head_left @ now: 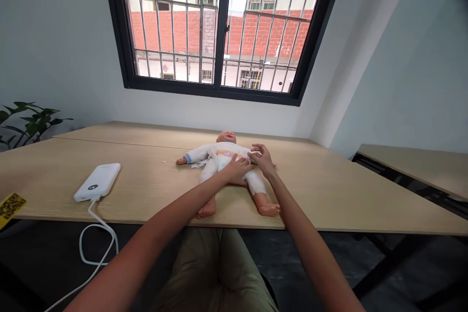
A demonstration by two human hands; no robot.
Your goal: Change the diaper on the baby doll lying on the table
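Note:
A baby doll [224,150] lies on its back on the wooden table, head toward the window and feet toward me. Its white outfit has a coloured print on the front and a blue cuff on one sleeve. My left hand [238,170] rests over the doll's lower belly, fingers bent and closed on the clothes. At the doll's waist on the right side, my right hand [262,158] has its thumb and a fingertip together at the cloth, with the other fingers curved. The fingertips are small, and the doll's right-side arm is mostly hidden behind my right hand.
A white power bank [98,181] lies on the table [146,195] at left, its white cable [98,226] hanging over the front edge. A yellow tag with a code [11,207] is at the far left, near a plant [34,122]. A second table [417,163] stands at right.

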